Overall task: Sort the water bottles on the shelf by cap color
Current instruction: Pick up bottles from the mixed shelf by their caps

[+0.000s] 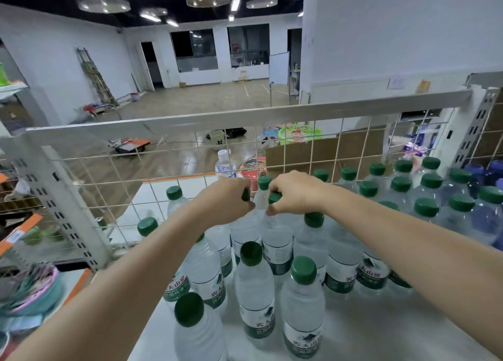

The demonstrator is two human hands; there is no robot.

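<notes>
Many clear water bottles with green caps stand on the white shelf (381, 320), from the front centre back to the right. My left hand (227, 200) grips the green cap of one bottle (243, 232) in the middle. My right hand (295, 190) pinches the green cap of the neighbouring bottle (276, 241). At the far right stand bottles with dark blue caps (475, 169). A bottle with a white cap (224, 163) stands beyond the wire grid.
A white wire grid (299, 154) with a top rail backs the shelf. Perforated uprights stand at left (58, 197) and right (473, 132). A red-lidded tub (253, 169) and cardboard box (326, 151) lie behind. A side shelf (24, 230) holds goods at left.
</notes>
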